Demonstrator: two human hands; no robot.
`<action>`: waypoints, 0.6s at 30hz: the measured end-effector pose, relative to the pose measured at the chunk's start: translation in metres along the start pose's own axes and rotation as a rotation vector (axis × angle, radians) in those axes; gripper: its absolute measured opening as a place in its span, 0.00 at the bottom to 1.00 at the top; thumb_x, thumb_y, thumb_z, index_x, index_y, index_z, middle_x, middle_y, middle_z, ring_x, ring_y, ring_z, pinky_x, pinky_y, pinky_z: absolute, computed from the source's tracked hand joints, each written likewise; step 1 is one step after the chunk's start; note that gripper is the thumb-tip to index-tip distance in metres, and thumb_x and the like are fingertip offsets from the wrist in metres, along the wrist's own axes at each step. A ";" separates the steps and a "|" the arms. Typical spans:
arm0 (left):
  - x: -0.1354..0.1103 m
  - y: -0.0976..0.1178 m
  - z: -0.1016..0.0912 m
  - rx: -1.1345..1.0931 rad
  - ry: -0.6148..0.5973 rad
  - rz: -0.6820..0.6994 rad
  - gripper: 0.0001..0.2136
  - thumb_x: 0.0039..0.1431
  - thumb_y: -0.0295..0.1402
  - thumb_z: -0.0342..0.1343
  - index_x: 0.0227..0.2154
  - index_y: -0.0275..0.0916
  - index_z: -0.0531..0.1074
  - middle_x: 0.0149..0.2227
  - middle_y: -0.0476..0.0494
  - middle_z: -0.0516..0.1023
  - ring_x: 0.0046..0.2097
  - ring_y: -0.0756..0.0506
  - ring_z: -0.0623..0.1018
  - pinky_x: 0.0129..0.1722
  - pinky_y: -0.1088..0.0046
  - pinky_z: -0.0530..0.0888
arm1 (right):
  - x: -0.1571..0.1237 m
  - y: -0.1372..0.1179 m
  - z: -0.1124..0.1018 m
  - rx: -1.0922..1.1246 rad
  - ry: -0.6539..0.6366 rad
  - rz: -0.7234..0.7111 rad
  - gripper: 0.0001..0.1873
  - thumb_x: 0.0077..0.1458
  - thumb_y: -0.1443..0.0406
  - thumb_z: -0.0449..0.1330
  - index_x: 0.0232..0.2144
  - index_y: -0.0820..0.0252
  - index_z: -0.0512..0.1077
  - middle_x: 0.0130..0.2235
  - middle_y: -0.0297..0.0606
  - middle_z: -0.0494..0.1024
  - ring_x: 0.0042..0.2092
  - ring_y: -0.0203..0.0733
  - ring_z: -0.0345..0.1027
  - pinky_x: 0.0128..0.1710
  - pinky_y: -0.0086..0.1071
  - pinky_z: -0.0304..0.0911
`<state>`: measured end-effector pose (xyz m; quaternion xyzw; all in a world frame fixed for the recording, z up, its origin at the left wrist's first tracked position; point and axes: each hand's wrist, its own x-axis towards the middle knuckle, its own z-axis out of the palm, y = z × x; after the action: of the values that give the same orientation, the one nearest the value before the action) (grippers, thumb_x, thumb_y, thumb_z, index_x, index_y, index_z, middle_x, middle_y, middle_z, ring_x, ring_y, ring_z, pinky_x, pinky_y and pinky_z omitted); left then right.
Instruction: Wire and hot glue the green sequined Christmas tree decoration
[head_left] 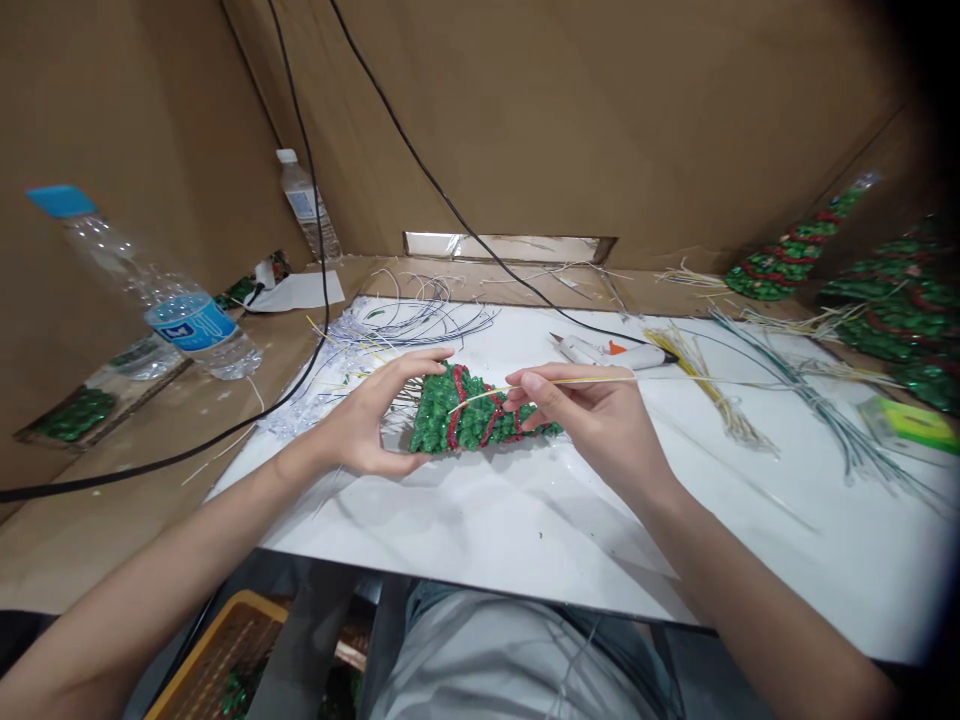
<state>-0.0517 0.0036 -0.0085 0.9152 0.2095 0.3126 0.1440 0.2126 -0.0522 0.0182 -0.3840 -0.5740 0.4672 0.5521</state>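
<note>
A small green Christmas tree with red garland (472, 425) lies on its side on the white table sheet, its base turned left and thin wires sticking out there. Around that base curve the thumb and fingers of my left hand (375, 415), gripping it. In a pinch, my right hand (592, 410) holds a thin pale yellow wire (484, 398) over the tree. One end of the wire reaches across the red and green surface; the other runs out to the right. Part of the tree's tip is hidden behind my right fingers.
Glue pens (611, 352) lie behind my right hand. Bundles of yellow wire (705, 390) and green wire (817, 400) lie to the right, near standing trees (799, 250). Water bottles (199, 325) stand at left. A black cable (300, 370) crosses the left side. Below sits a yellow basket (217, 640).
</note>
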 end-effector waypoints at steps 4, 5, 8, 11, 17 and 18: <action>0.000 0.000 0.000 0.003 -0.001 0.006 0.43 0.41 0.35 0.69 0.62 0.46 0.57 0.66 0.31 0.62 0.64 0.30 0.65 0.61 0.45 0.65 | -0.001 0.002 0.000 -0.060 0.020 -0.047 0.11 0.54 0.58 0.66 0.32 0.60 0.81 0.31 0.39 0.82 0.33 0.39 0.77 0.27 0.29 0.76; 0.000 0.000 0.000 0.005 0.000 0.007 0.43 0.41 0.35 0.69 0.62 0.46 0.57 0.66 0.31 0.62 0.65 0.30 0.65 0.61 0.45 0.65 | -0.001 0.002 0.000 -0.078 0.018 -0.063 0.11 0.54 0.58 0.66 0.32 0.60 0.81 0.32 0.39 0.82 0.33 0.39 0.76 0.27 0.29 0.76; 0.000 0.000 0.000 0.008 0.003 0.008 0.43 0.41 0.36 0.69 0.62 0.46 0.57 0.66 0.31 0.62 0.65 0.30 0.65 0.61 0.45 0.65 | -0.005 0.001 0.001 -0.154 -0.014 -0.144 0.10 0.57 0.60 0.63 0.32 0.59 0.81 0.33 0.39 0.81 0.32 0.38 0.75 0.26 0.30 0.75; 0.000 0.000 0.001 0.003 0.006 0.009 0.43 0.41 0.36 0.69 0.62 0.46 0.57 0.66 0.32 0.62 0.65 0.30 0.65 0.61 0.45 0.65 | -0.009 -0.003 0.002 -0.262 -0.055 -0.297 0.07 0.59 0.64 0.62 0.32 0.58 0.81 0.33 0.39 0.81 0.32 0.37 0.74 0.26 0.29 0.72; 0.000 0.001 0.001 -0.001 0.010 0.006 0.43 0.41 0.35 0.68 0.61 0.46 0.57 0.66 0.31 0.62 0.64 0.30 0.66 0.60 0.44 0.66 | -0.012 -0.009 0.004 -0.403 -0.095 -0.551 0.08 0.58 0.70 0.61 0.32 0.57 0.80 0.33 0.38 0.82 0.33 0.37 0.74 0.31 0.30 0.70; 0.000 0.000 0.001 -0.001 0.009 0.006 0.43 0.41 0.35 0.68 0.62 0.46 0.57 0.66 0.31 0.62 0.64 0.30 0.65 0.60 0.44 0.66 | -0.011 -0.010 0.004 -0.411 -0.093 -0.540 0.08 0.58 0.70 0.60 0.32 0.57 0.80 0.32 0.37 0.82 0.32 0.37 0.74 0.30 0.29 0.70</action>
<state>-0.0509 0.0032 -0.0091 0.9143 0.2071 0.3175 0.1425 0.2104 -0.0660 0.0244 -0.2999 -0.7618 0.1958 0.5398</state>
